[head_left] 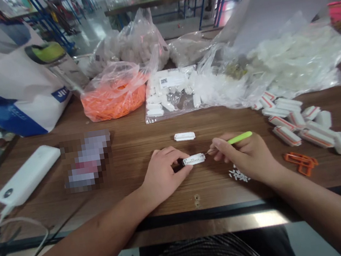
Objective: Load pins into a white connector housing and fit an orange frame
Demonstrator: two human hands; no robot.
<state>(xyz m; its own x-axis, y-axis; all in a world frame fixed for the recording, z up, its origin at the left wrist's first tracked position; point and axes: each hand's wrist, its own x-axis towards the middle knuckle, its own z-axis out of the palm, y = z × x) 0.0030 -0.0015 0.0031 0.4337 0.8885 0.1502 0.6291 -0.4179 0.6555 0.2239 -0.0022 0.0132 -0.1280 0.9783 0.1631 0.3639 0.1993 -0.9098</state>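
Note:
Between the thumb and fingers of my left hand (164, 171) is the left end of a small white plastic housing (194, 159) with a row of small openings, lying on the table. My right hand (243, 155) grips green-handled tweezers (239, 138), held like a pen. Their thin metal tip reaches the right end of the housing; whether it pinches a tiny part there I cannot tell. Just beyond lies a second white housing (184, 136). Tiny white pieces (239, 175) are scattered by the heel of my right hand.
White housings with orange strips (314, 132) are piled at the right, near loose orange frames (301, 162). Along the back stand a bag of orange parts (114, 95), a bag of white parts (172, 93) and other clear bags. A power bank (28, 175) and a blurred phone-like object (88, 159) lie left.

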